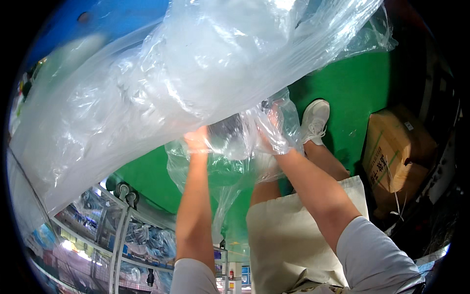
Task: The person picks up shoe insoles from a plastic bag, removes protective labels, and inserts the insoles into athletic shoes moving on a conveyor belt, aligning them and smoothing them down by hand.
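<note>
A large, bulging clear plastic bag (196, 63) fills the upper part of the view and slants from lower left to upper right. Below its edge, a smaller clear plastic bag (230, 164) hangs loosely across both of my wrists. My left hand (197, 139) reaches up to the big bag's lower edge, and its fingers are hidden under the film. Thin, crumpled film covers my right hand (271, 127), whose fingers are bent against the smaller bag. Something dark shows through the film between my hands; I cannot make out what it is.
To the right, a brown cardboard box (396, 152) stands on the green floor (350, 98), near my white shoe (316, 117). At lower left is a metal-framed wheeled rack (117, 245) with plastic-wrapped goods. A blue surface (117, 19) lies behind the big bag.
</note>
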`<state>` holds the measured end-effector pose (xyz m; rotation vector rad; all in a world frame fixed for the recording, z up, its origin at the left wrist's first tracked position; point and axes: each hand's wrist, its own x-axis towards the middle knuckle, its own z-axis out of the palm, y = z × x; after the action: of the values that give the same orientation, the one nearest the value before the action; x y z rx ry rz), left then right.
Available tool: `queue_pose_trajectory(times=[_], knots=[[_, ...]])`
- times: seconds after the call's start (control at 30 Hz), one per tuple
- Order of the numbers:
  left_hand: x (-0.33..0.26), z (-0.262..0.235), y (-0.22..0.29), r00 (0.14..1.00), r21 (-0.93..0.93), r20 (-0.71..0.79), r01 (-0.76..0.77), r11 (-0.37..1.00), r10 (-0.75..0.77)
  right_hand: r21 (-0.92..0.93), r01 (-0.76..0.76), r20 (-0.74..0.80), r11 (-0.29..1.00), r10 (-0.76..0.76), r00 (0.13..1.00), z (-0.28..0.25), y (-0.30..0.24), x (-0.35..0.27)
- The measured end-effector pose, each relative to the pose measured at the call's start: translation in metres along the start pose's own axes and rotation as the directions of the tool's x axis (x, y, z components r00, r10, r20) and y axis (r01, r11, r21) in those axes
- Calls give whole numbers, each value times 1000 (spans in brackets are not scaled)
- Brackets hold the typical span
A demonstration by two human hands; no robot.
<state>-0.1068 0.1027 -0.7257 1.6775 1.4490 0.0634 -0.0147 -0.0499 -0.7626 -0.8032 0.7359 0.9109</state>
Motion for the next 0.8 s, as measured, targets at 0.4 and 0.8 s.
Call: queue_pose_trajectory(times=[0.4, 0.8], knots=[[12, -5, 44, 745, 221, 630, 97, 970, -218, -756, 450, 471, 476, -82, 878, -3, -43, -16], [75, 17, -20, 375, 40, 891, 495, 868, -255, -350, -544, -128, 762, 537, 834, 11, -40, 4]])
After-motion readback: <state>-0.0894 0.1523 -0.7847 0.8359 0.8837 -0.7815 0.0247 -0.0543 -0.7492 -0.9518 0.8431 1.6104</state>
